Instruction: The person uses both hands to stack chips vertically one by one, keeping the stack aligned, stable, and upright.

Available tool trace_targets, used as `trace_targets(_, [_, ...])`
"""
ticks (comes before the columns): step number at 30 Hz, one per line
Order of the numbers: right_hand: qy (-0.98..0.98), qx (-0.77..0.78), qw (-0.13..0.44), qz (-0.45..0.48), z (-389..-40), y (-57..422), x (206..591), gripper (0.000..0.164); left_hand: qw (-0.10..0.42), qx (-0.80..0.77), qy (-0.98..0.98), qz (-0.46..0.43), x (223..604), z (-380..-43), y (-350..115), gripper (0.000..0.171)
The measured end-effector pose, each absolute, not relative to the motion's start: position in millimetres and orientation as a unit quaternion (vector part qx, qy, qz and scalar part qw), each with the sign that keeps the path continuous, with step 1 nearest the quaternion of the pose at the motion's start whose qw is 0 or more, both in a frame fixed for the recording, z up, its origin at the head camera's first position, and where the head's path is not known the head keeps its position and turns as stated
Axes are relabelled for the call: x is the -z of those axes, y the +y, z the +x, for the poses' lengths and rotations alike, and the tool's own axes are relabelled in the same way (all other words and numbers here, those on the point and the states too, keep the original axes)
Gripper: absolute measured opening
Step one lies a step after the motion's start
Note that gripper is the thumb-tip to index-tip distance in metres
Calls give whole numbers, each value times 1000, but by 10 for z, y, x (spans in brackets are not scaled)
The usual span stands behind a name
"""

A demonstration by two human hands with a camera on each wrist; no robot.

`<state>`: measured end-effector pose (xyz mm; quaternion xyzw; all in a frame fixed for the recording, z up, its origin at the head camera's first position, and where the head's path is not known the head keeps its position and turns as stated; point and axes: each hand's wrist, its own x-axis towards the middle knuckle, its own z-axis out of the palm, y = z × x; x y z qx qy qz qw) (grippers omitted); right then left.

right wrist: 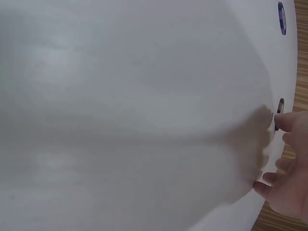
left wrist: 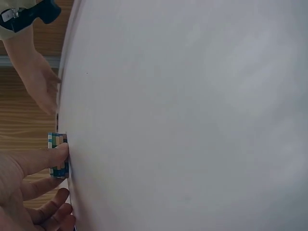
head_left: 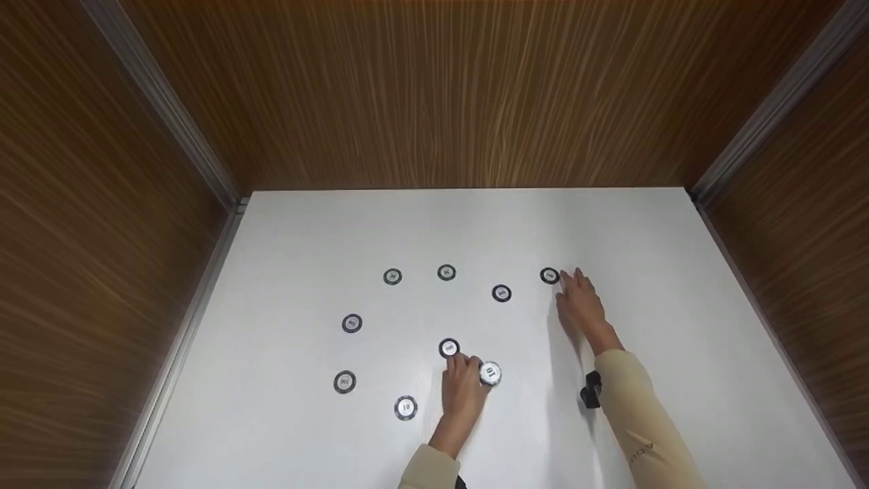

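A stack of poker chips, its top face marked 10, is held in my left hand. In the left wrist view, the thumb and a finger pinch this stack by its edges, which show several coloured layers. A dark-rimmed chip lies at the left fingertips; whether they touch it I cannot tell. Farther right, my right hand reaches over the table beside another dark-rimmed chip. The right wrist view shows a fingertip against that chip, the other fingers loosely spread.
Several single chips lie scattered flat on the white table: one marked 10 at the front, one marked 100 at left, and others like the chip toward the back. Wood-grain panels enclose the back and sides.
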<state>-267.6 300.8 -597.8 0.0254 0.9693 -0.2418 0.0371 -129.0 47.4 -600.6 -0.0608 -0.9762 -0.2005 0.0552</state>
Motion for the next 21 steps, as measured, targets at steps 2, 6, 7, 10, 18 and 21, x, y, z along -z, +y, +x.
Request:
trace_targets(2, [972, 233, 39, 12, -2676, 3011, 5985, 50, 57, 192, -978, -59, 6000, -1286, 473, 40])
trace_targets(6, [974, 223, 39, -5, -2681, 2995, 5986, 48, 63, 186, -979, -55, 6007, -1283, 466, 40])
trace_targets(7, [974, 222, 39, -4, -2686, 2992, 5990, 49, 64, 186, -979, -55, 6011, -1282, 464, 39])
trace_targets(10, [976, 216, 36, -10, -2694, 2973, 5992, 50, 66, 188, -979, -54, 6018, -1283, 461, 39])
trace_targets(18, [974, 217, 45, -52, -2780, 2898, 5953, 46, 74, 185, -978, -58, 6015, -1273, 473, 40])
trace_targets(21, [975, 210, 60, -52, -2827, 2880, 5943, 46, 75, 185, -978, -56, 6013, -1267, 486, 41])
